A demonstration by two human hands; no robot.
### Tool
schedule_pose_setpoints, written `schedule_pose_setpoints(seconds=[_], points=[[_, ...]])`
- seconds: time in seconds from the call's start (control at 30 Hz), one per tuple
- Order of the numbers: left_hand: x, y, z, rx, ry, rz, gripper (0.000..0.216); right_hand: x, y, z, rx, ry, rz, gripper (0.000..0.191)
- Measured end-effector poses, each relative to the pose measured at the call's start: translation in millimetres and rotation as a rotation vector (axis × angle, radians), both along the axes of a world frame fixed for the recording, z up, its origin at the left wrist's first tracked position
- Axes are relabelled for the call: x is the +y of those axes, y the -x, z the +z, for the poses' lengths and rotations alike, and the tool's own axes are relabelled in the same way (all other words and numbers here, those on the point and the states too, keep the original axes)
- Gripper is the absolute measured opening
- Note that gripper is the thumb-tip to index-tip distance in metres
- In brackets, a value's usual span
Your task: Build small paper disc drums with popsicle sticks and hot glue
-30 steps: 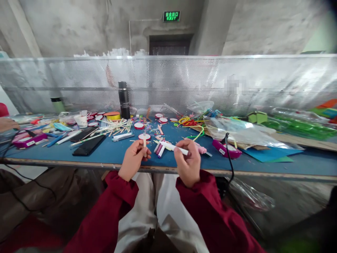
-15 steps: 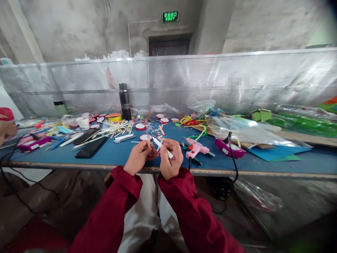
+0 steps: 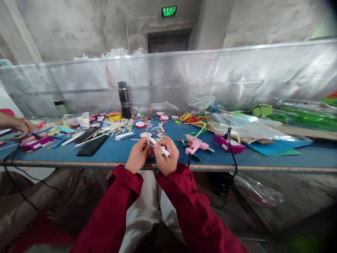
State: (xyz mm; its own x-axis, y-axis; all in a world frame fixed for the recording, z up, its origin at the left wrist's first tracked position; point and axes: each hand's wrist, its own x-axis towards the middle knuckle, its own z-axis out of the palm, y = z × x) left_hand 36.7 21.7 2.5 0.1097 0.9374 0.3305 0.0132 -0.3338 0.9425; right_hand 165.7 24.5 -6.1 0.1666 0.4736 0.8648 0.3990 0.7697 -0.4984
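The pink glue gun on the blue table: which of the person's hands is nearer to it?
Right. The right hand, gripping a white marker, sits just left of the pink glue gun; the left hand, pinching a wooden stick, lies farther left beyond it.

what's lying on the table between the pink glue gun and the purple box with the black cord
Nothing: in the head view, only bare blue table separates the pink glue gun and the purple box.

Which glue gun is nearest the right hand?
The pale pink glue gun, lying just right of the right hand. The darker magenta one with the black cord lies farther right.
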Motion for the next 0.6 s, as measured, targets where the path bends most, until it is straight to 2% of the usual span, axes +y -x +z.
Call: schedule_pose_setpoints(seconds=[0.37, 0.6], points=[[-1.5, -1.1, 0.6, -0.010, -0.053, 0.009, 0.023, 2.9, 0.0, -0.3, -0.084, 0.012, -0.030, 0.015], [-0.9, -0.6, 0.8, -0.002, -0.035, 0.023, 0.018, 1.1, -0.6, 0.1, -0.028, -0.003, -0.040, 0.014]])
